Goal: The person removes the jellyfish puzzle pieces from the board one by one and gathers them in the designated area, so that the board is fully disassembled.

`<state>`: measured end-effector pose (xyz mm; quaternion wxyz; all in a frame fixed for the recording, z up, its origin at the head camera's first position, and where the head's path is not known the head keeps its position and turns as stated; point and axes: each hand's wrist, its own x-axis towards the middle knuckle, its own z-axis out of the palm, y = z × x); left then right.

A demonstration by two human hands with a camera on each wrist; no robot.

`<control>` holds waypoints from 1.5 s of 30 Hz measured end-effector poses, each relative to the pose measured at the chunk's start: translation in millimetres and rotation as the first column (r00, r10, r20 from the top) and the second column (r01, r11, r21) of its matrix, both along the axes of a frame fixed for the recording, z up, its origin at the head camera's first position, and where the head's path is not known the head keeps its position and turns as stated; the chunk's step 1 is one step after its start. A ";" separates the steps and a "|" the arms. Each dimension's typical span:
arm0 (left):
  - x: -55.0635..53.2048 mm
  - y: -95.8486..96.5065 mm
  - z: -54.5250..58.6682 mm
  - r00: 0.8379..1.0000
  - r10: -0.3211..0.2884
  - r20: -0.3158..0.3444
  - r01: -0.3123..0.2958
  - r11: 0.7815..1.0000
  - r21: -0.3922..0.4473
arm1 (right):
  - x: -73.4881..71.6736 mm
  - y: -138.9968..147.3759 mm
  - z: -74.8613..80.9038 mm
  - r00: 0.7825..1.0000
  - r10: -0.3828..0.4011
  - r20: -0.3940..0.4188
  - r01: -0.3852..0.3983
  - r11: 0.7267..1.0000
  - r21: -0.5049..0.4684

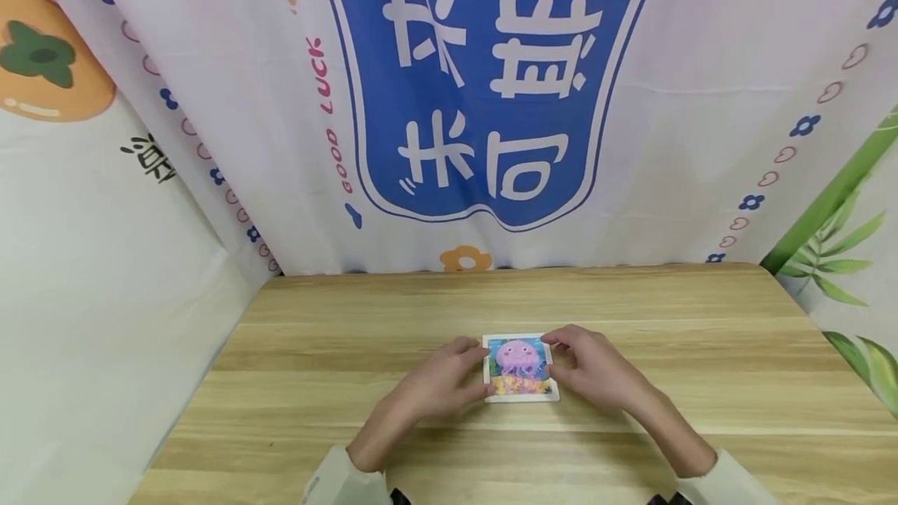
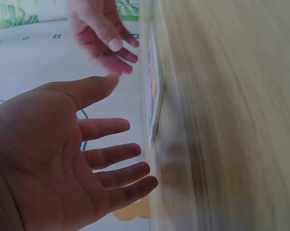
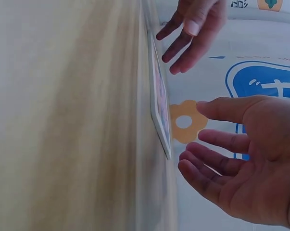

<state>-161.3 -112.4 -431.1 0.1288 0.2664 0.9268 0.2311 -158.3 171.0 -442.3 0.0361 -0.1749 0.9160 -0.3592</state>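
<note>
A small square picture puzzle board (image 1: 519, 366) with a white border lies flat on the wooden table, showing a pink jellyfish over yellow and pink coral. At its left side is my left hand (image 1: 449, 380), fingers spread and slightly bent. My right hand (image 1: 592, 365) is at the right side, its fingers loosely bent. In the left wrist view the left hand (image 2: 63, 149) is held apart from the board (image 2: 153, 89), palm showing. The right wrist view has the right hand (image 3: 255, 154) likewise apart from the board (image 3: 159, 96). Neither hand grips anything.
The wooden table (image 1: 316, 380) extends around the board on all sides. Behind it hangs a white cloth (image 1: 673, 162) with a blue panel and printed characters. More printed cloth (image 1: 105, 271) hangs along the left side.
</note>
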 end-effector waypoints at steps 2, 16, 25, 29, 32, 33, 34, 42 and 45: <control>1.2 -2.1 -0.8 1.000 -0.014 -0.011 0.013 0.999 -0.046 | -3.8 -3.9 0.7 1.000 0.010 -0.015 -0.010 1.000 0.013; -2.0 -4.5 -3.6 0.993 -0.113 -0.023 0.105 0.972 -0.210 | -37.4 -33.5 4.0 0.995 0.090 0.048 -0.093 0.994 0.063; -4.9 -4.9 -4.3 0.974 -0.216 -0.074 0.192 0.950 -0.246 | -48.5 -44.3 1.1 0.987 0.148 0.067 -0.152 0.986 0.067; -4.4 -4.3 -5.1 0.978 -0.197 -0.072 0.175 0.955 -0.240 | -50.5 -47.5 -1.6 0.983 0.164 0.078 -0.170 0.983 0.072; -4.4 -4.2 -5.1 0.979 -0.189 -0.077 0.167 0.957 -0.236 | -52.0 -48.6 -3.5 0.982 0.172 0.082 -0.179 0.981 0.081; -4.5 -4.1 -5.1 0.979 -0.189 -0.080 0.166 0.957 -0.237 | -52.6 -48.8 -3.9 0.981 0.173 0.085 -0.180 0.980 0.081; -4.6 -4.1 -5.0 0.978 -0.192 -0.085 0.167 0.957 -0.236 | -53.3 -48.8 -4.5 0.981 0.174 0.089 -0.181 0.980 0.081; -7.6 -4.6 -4.4 0.977 -0.202 -0.072 0.181 0.957 -0.227 | -59.3 -49.4 -9.8 0.980 0.152 0.131 -0.164 0.982 0.088; -8.4 -4.9 -4.1 0.976 -0.209 -0.068 0.188 0.955 -0.230 | -59.7 -50.3 -10.3 0.979 0.145 0.143 -0.160 0.982 0.096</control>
